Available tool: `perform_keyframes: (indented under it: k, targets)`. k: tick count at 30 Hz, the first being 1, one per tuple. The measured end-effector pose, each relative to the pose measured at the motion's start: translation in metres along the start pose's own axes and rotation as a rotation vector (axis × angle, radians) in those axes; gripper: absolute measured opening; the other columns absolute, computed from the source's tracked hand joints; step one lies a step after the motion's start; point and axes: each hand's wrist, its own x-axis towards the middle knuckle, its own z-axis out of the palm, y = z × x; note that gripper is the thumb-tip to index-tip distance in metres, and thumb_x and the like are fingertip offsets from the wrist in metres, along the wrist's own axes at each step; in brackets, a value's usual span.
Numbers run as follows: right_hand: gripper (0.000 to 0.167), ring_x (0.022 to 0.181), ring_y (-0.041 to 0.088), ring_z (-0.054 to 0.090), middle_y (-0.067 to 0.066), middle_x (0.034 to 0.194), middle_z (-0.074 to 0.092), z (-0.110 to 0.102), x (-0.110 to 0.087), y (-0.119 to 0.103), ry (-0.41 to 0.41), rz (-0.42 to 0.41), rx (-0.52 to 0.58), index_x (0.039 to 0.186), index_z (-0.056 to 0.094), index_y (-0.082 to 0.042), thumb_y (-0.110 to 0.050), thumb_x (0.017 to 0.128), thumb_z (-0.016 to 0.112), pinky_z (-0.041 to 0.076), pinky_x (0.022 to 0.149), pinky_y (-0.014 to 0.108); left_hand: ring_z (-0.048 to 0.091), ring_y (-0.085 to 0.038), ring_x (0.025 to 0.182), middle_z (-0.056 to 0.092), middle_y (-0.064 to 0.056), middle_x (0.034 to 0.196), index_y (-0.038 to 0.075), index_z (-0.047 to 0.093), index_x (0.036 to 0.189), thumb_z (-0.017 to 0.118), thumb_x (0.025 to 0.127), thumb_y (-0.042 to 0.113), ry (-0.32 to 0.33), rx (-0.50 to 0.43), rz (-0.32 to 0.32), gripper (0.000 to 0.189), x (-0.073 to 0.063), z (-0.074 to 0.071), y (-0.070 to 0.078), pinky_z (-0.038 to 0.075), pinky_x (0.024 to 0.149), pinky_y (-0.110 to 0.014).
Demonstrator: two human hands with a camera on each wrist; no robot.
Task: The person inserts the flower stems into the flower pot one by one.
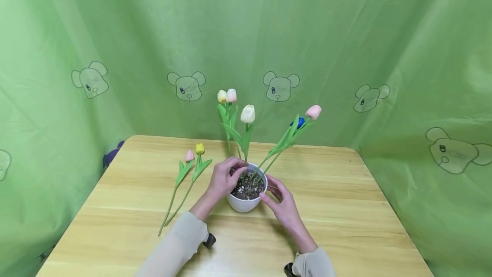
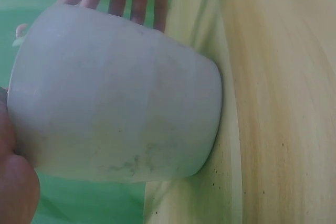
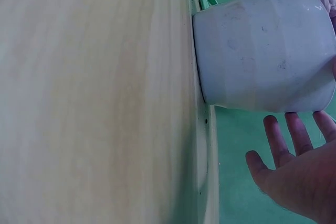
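My left hand [image 1: 226, 175] is over the left rim of a white flowerpot [image 1: 243, 205], thumb and forefinger pinching the stem of a white artificial tulip [image 1: 247, 114]. Dark potting soil [image 1: 246, 189] fills the pot. On its right side, my right hand [image 1: 283, 204] touches the pot with its thumb near the rim and its fingers fairly straight. Those spread fingers [image 3: 300, 132] lie beside the pot wall in the right wrist view. A pink tulip [image 1: 313, 112] and a blue tulip [image 1: 299, 123] lean right from the soil. Behind stand a cream tulip [image 1: 221, 96] and a pale pink one [image 1: 231, 95].
Left of the pot, a yellow tulip [image 1: 200, 148] and a pink tulip [image 1: 189, 156] lie on the wooden table [image 1: 326, 225]. Green curtains [image 1: 246, 25] with bear-head prints surround the table at the back and both sides.
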Motion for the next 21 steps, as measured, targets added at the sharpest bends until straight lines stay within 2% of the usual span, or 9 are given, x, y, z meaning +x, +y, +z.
perform_keyframes:
  k: [9,16,21]
  targets:
    - [0.063,0.13,0.041,0.059,0.022,0.144,0.058,0.0011,-0.0024,-0.0002,-0.006,-0.009,0.006,0.15,0.049,-0.004,-0.008,0.092,0.076,0.035,0.124,0.055,0.07,-0.019,0.078,0.074,-0.01,0.092,0.003,0.073,0.1,0.074,0.094,0.005,-0.019,0.02,-0.057,0.007,-0.0005,0.0004,0.0013,0.063,0.071,-0.022]
    - [0.062,0.129,0.041,0.06,0.022,0.144,0.059,0.0013,-0.0026,0.0001,-0.002,-0.018,0.008,0.15,0.049,-0.004,-0.007,0.093,0.075,0.035,0.124,0.055,0.072,-0.022,0.088,0.075,-0.012,0.1,0.001,0.072,0.108,0.074,0.094,0.007,0.021,0.052,-0.047,0.015,-0.0026,0.0038,-0.0008,0.064,0.081,-0.028]
    - [0.063,0.129,0.041,0.06,0.022,0.144,0.059,0.0009,-0.0013,0.0,0.001,-0.016,0.014,0.15,0.049,-0.004,-0.006,0.093,0.075,0.035,0.124,0.055,0.073,-0.023,0.089,0.075,-0.011,0.099,0.001,0.072,0.112,0.076,0.093,0.007,0.037,0.072,-0.047,0.021,-0.0025,0.005,-0.0034,0.065,0.083,-0.032]
